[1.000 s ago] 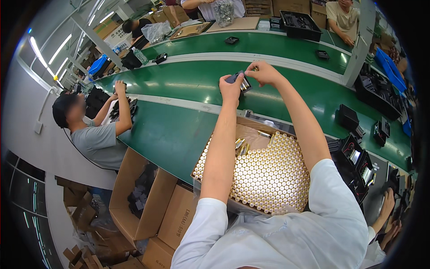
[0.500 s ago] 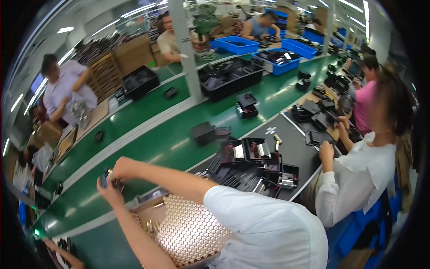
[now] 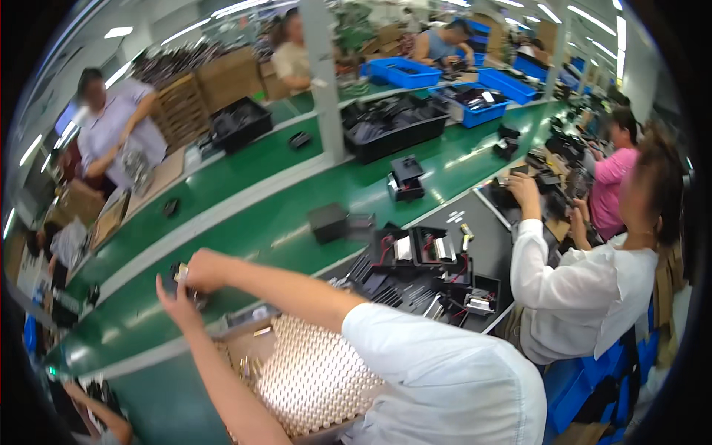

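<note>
Over the green conveyor, my left hand (image 3: 178, 304) holds a small black case (image 3: 176, 268), with one finger stretched up along its side. My right hand (image 3: 209, 271) meets it from the right, its fingers pinched at a gold-coloured battery (image 3: 183, 274) by the case. The fingers hide most of the case, so how far in the battery sits cannot be seen. Below my right forearm stands a cardboard box (image 3: 236, 343) packed with upright round battery cells (image 3: 319, 374); a few lie loose at its left side.
Open black cases (image 3: 415, 248) with wires and silvery parts lie on the dark table to the right. A black box (image 3: 328, 222) and another case (image 3: 406, 178) sit on the conveyor (image 3: 274, 237). A co-worker in white (image 3: 571, 282) is close at right. Tubs (image 3: 393, 130) stand beyond.
The scene has shifted slightly in view. My hands stay together at the black case, a little higher in the picture. The co-worker in white has raised a hand toward the conveyor side.
</note>
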Demonstrator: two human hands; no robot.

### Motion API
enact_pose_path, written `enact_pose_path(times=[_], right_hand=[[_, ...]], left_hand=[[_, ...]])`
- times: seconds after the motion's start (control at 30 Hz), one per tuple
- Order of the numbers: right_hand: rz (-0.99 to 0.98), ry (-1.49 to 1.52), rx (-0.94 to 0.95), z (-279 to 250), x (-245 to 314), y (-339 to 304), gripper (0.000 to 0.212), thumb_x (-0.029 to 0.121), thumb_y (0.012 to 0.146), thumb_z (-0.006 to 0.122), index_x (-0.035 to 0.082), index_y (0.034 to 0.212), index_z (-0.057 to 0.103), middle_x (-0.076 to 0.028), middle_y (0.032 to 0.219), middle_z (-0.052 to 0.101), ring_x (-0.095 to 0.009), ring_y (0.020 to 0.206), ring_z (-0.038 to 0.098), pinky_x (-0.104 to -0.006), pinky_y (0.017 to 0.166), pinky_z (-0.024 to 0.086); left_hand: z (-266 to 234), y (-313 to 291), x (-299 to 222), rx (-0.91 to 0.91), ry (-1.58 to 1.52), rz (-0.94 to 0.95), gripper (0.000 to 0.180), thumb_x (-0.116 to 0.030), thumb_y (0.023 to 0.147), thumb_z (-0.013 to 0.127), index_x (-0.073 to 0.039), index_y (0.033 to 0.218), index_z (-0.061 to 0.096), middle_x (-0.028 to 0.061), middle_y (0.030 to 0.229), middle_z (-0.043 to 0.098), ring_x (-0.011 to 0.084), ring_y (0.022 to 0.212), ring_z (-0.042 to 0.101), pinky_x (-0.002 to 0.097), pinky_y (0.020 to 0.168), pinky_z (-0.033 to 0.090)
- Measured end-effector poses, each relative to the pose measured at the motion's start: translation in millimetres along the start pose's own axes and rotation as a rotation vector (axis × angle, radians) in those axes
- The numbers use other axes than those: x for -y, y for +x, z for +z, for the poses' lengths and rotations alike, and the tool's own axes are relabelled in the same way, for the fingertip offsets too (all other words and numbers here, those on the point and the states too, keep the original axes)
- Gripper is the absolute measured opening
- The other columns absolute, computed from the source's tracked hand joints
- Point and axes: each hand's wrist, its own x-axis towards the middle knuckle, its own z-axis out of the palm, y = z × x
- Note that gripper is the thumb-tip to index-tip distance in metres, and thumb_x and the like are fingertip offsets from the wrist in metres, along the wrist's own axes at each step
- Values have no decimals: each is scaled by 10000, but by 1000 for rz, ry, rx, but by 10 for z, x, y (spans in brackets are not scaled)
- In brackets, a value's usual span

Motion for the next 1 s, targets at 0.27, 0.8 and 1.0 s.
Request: enact_pose_path(times=[0.27,0.8,1.0], right_hand=[[276,351,398,-345,-219,145,348,317,839,566,-12,782,662,-126,653,608,-266,534,502,-390,556,465],[-280,317,970,-721,968,-174,437,252,609,835,87,981,676,-73,816,708,-318,707,626,-416,668,504],[-621,327,697,-407,932,-459,352,297,690,767,64,923,645,-92,802,699,-340,686,633,-428,660,517]], left_hand=[[295,68,130,-179,532,282,612,-67,787,616,-36,1369,428,211,1209,583,341,987,616,391,881,494],[9,89,-51,-567,648,36,286,-86,799,539,-78,1085,553,118,1033,588,315,1009,495,476,952,358],[-27,160,-51,-576,416,57,230,-62,785,528,-58,1012,569,108,951,597,292,933,504,418,896,398]])
